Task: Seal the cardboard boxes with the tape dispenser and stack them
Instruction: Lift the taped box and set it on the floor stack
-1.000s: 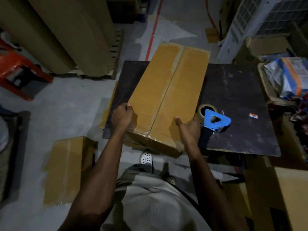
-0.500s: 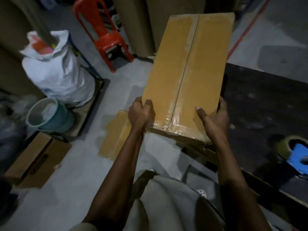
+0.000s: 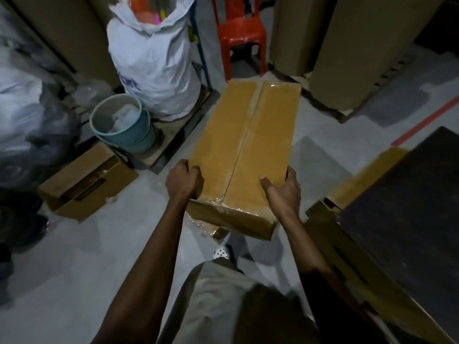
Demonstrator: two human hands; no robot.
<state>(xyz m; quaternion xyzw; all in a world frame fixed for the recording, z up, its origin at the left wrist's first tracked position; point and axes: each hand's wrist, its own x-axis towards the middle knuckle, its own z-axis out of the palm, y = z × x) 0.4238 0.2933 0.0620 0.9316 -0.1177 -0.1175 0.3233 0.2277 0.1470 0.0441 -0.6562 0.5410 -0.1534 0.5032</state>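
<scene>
**Step in hand:** stacking. The box [image 3: 248, 145] is sealed: clear tape runs along the centre seam and folds over the near end. It is held off the floor [image 3: 62, 269], left of the bench [image 3: 409, 219] and apart from it. Judged mid-carry. No stack site confirmed in view.

**Grips:**
- The left grip [image 3: 183, 181] is closed on the near-left edge, fingers curled onto the top.
- The right grip [image 3: 283, 192] is on the near-right edge, thumb flat on top, fingers wrapped down the side.
- Both have hold of the box, nothing else.
- Dispenser not in view.

**Next move (est.):** lower the box level onto its stack spot, edges squared, fingers out before the weight settles. Some cardboard w/ film shows under the near end; cannot tell what it is.

**Surface/room:**
- Grey concrete floor, dim light.
- Bench top dark, at right, w/ cardboard against its side.
- Ahead: chair [image 3: 238, 28], sack [image 3: 154, 58], bucket [image 3: 124, 125].
- Left: a small carton [image 3: 84, 184] on the floor.
- Rear: tall cardboard bundles [image 3: 347, 45].
- Right: a red line [image 3: 427, 120] on the floor.
</scene>
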